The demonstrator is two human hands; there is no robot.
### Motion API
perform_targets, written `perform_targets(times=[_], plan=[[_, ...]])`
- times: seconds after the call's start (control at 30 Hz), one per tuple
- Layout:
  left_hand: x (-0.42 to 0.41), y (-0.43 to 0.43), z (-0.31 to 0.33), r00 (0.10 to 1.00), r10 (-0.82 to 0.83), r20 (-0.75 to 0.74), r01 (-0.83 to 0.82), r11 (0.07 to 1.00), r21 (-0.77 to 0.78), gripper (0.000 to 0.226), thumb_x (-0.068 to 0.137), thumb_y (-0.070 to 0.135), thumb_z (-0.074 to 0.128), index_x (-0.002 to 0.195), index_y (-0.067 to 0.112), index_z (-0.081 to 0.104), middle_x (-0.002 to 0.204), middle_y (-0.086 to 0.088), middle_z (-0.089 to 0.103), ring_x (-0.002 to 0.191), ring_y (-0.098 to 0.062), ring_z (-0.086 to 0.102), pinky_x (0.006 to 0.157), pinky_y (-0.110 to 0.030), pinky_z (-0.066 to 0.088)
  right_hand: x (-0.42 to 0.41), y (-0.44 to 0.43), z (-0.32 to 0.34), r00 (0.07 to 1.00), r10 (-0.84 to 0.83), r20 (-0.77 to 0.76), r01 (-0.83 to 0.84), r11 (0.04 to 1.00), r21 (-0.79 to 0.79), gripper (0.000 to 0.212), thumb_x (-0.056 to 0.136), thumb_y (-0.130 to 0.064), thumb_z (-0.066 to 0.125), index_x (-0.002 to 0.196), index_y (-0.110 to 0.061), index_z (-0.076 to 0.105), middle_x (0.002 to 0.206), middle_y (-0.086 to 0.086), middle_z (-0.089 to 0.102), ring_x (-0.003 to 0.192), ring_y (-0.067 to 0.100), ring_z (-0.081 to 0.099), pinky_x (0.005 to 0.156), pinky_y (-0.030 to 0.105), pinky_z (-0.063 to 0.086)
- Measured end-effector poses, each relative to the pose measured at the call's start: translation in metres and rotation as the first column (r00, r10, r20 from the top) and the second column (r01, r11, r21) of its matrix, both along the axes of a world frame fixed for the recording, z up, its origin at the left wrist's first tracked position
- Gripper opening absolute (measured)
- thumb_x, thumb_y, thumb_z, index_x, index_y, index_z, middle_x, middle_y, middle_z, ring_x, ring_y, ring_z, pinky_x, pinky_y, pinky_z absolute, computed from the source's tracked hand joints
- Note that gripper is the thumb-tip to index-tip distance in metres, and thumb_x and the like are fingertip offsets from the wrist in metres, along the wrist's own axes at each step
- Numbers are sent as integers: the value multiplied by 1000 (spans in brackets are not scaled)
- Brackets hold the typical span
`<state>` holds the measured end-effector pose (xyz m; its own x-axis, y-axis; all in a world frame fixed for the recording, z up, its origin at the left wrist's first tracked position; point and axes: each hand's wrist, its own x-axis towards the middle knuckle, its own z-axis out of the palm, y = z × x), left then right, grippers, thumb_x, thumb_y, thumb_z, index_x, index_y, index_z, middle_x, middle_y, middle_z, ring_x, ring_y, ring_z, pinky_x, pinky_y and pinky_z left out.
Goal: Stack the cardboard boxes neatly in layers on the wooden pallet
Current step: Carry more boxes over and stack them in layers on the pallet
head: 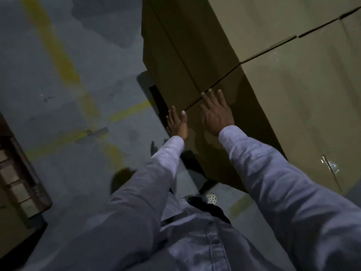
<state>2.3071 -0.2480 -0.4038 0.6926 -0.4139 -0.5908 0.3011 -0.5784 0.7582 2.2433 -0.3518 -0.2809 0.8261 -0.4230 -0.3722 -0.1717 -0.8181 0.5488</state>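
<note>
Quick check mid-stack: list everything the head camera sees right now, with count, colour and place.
cardboard boxes: several, exact count unclear, brown, stacked at upper right
stack base: one, dark, showing under the stack's left edge; probably the pallet
floor: one, grey, left half
floor lines: several, worn yellow, crossing the floor
slatted wooden frame: one, brown, far left edge
shoe: one, white, perforated, on the floor near the stack's closest corner
left hand: one, fingers straight, at the stack's corner
right hand: one, flat against the stack's side
sleeves: two, pale grey, bottom half
</note>
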Motion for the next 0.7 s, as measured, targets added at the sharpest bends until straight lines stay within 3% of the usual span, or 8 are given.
perform_targets(times=[0.1,0.17,0.27,0.33,0.43,0.53,0.6,0.7], plan=[[21,3,-5,998,-58,29,60,997,-56,69,107,67,27,170,41,13,179,6,12,165,-22,5,132,-52,6,24,-27,17,998,50,50,-43,990,-135,76,101,-53,48,168,-20,34,179,16,4,165,43,-6,128,66,-7],[35,1,-1,993,-117,28,119,987,-104,62,109,65,30,167,48,16,178,5,17,165,-22,6,130,-53,8,36,-36,28,996,74,46,-61,971,-230,72,104,-54,37,168,-20,33,179,15,3,165,41,-7,128,66,-12],[44,-13,10,982,-186,-39,173,960,-221,55,108,57,43,161,54,31,172,2,33,161,-27,26,129,-55,26,42,-31,51,992,61,113,-28,961,-274,70,101,-54,42,163,-20,44,180,12,3,165,41,-7,129,68,1],[44,-33,21,977,-166,-131,113,934,-340,51,110,37,52,160,42,42,167,-2,43,154,-25,39,124,-42,35,41,-29,66,958,21,288,44,975,-218,65,98,-44,51,158,-19,49,180,12,2,165,41,-3,127,72,9],[48,-64,38,967,-74,-245,-40,902,-431,50,109,11,56,158,18,51,159,-8,52,147,-24,48,111,-26,40,38,-34,80,865,-67,498,131,987,-96,66,94,-29,52,159,-18,44,179,13,8,164,44,7,126,74,8],[50,-76,50,959,-69,-276,-59,902,-429,49,108,9,58,156,14,53,153,-11,57,136,-18,54,104,-23,42,28,-42,86,845,-139,516,177,984,-26,81,87,-33,67,162,-18,40,177,15,19,161,44,20,127,71,13],[57,-77,62,964,-63,-259,-61,894,-444,50,107,9,62,155,13,54,149,-15,59,135,-22,57,100,-21,43,17,-42,86,841,-209,499,203,977,67,90,80,-34,76,162,-19,40,176,14,22,159,42,26,126,68,17],[84,-84,88,985,-62,-160,-19,886,-463,51,106,9,64,155,10,53,149,-20,59,135,-23,56,90,-11,46,9,-39,91,794,-249,554,196,968,155,81,88,-30,69,163,-21,40,174,12,28,158,39,30,124,67,24]])
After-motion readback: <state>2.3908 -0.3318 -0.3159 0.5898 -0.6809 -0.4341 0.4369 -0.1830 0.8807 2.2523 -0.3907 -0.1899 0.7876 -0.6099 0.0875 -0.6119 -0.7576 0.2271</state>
